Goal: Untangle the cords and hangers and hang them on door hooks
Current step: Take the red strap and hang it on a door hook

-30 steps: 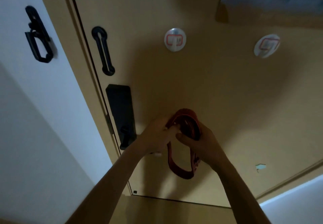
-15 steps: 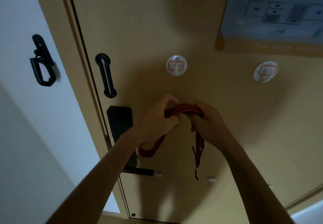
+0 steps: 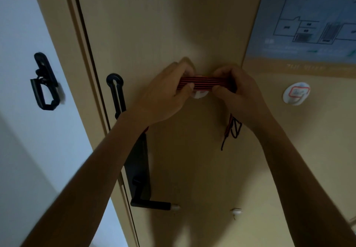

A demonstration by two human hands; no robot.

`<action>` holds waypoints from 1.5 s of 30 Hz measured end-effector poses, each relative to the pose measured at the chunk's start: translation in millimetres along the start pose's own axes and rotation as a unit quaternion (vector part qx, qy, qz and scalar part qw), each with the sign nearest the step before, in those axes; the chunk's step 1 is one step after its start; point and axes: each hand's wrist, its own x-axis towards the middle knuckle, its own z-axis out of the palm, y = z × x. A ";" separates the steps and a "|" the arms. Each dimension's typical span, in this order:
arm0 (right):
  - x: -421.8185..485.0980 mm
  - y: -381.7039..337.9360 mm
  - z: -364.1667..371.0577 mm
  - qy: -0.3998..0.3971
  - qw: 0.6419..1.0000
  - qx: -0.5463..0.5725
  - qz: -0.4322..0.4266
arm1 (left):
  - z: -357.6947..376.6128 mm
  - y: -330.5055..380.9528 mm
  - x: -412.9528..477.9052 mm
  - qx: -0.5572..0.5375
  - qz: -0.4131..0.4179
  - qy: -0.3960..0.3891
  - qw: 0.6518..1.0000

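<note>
The cord bundle (image 3: 202, 82), a flat band of red and black strands, is stretched level between the two hands, right in front of a white round door hook (image 3: 199, 95) whose lower edge shows just beneath it; whether the band touches the hook cannot be told. The left hand (image 3: 165, 94) pinches the band's left end, thumb underneath and fingers curled over the top. The right hand (image 3: 238, 92) grips the right end in the same way, its fingers closed round the strands. Below the right hand a few loose ends (image 3: 232, 130) of the cord hang down against the door (image 3: 154, 25), and a sliver of red shows beside the left wrist. A second hook (image 3: 295, 93), white with a red mark on its face, is stuck to the door to the right, apart from the hands and bare. Above it a bluish floor plan (image 3: 308, 15) covers the door's upper right part. Left of the hands a black slotted guard bar (image 3: 115, 94) is fixed near the door's edge, with a black latch piece (image 3: 45, 83) on the white wall (image 3: 23, 160) beyond the frame. Lower down sits the black lock plate (image 3: 137, 169) with its lever handle (image 3: 152, 205), and two small white knobs (image 3: 236, 211) near the lever's height
</note>
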 end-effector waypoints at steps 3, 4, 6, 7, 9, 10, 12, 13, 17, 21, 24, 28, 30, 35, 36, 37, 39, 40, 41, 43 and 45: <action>5.3 -3.8 8.5 0.074 0.993 -0.085 -0.036 | 0.6 -2.7 8.6 0.050 0.033 0.037 0.998; 5.4 -4.4 12.0 0.089 0.989 -0.111 -0.046 | 2.3 -2.9 8.8 0.066 0.037 0.051 0.996; 3.8 -1.9 19.3 0.099 0.980 -0.162 -0.065 | 7.5 -4.6 4.5 0.103 0.043 0.080 0.991; 1.9 0.7 22.3 0.095 0.977 -0.179 -0.068 | 11.2 -6.2 0.4 0.121 0.046 0.087 0.988; -4.1 6.7 26.8 0.078 0.976 -0.195 -0.061 | 19.9 -9.7 -9.2 0.138 0.027 0.088 0.986; -8.2 9.2 29.0 0.075 0.976 -0.197 -0.055 | 24.1 -11.1 -13.9 0.136 0.009 0.084 0.987; -16.2 14.4 33.6 0.087 0.978 -0.184 -0.041 | 31.4 -11.9 -22.2 0.107 -0.019 0.090 0.990; -19.7 16.8 36.6 0.094 0.980 -0.171 -0.030 | 34.9 -11.1 -25.5 0.079 -0.033 0.098 0.991; -37.6 20.5 56.8 0.100 0.990 -0.098 0.033 | 56.7 1.8 -36.8 -0.092 -0.137 0.098 0.981; -42.7 16.8 65.8 0.095 0.991 -0.053 0.083 | 63.3 11.6 -40.0 -0.154 -0.194 0.077 0.966; -43.1 15.9 63.9 0.093 0.990 -0.068 0.083 | 56.2 5.2 -38.9 -0.071 -0.167 0.083 0.980; -45.7 14.2 62.1 0.135 0.981 -0.128 0.045 | 49.9 -0.9 -40.4 0.036 -0.141 0.136 0.980; -43.9 12.3 58.3 0.135 0.980 -0.137 0.049 | 45.7 -2.7 -39.5 0.029 -0.146 0.136 0.979; -46.6 9.7 52.2 0.130 0.980 -0.142 0.045 | 38.3 -5.5 -41.6 -0.028 -0.144 0.122 0.982; -47.9 9.2 52.0 0.131 0.980 -0.143 0.047 | 37.3 -5.9 -43.1 -0.032 -0.147 0.121 0.981; -49.1 8.7 51.9 0.134 0.979 -0.145 0.051 | 36.3 -6.5 -44.5 -0.035 -0.150 0.120 0.981; -50.8 7.8 51.8 0.142 0.976 -0.156 0.053 | 34.1 -7.9 -47.0 -0.040 -0.155 0.120 0.980; -52.1 7.3 51.8 0.147 0.975 -0.162 0.049 | 32.9 -8.5 -48.3 -0.040 -0.156 0.120 0.980; -53.8 6.5 51.8 0.152 0.973 -0.166 0.046 | 31.9 -9.6 -50.1 -0.038 -0.156 0.119 0.980; -59.1 5.0 52.3 0.163 0.971 -0.170 0.043 | 30.0 -12.4 -55.0 -0.032 -0.159 0.108 0.981; -66.3 4.3 53.7 0.176 0.970 -0.162 0.054 | 27.6 -15.5 -61.7 -0.029 -0.157 0.102 0.982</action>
